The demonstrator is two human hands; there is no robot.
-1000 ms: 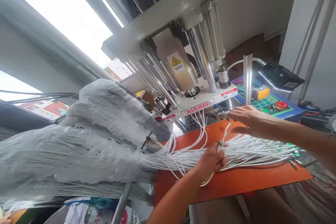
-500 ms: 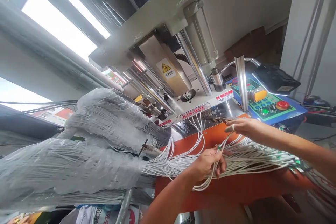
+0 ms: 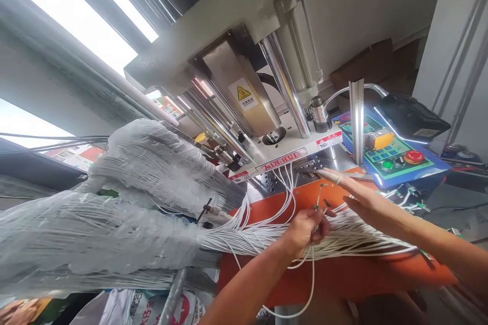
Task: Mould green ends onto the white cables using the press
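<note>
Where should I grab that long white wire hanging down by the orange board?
Pinch the white wire on the straight part of its hanging loop, coming from below. That part dangles free past the edge of the orange board, away from the thick bundle. Stay lower than the left hand, because the top of the wire runs up to it.

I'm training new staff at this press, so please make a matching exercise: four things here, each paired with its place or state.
Things:
1. left hand
2. right hand
3. stop button
4. plastic film

Places or states:
A. on the blue control panel
B. wrapped around the white wires
C. closed on white wires
D. open above the orange plate

Pairs: 1-C, 2-D, 3-A, 4-B
</note>
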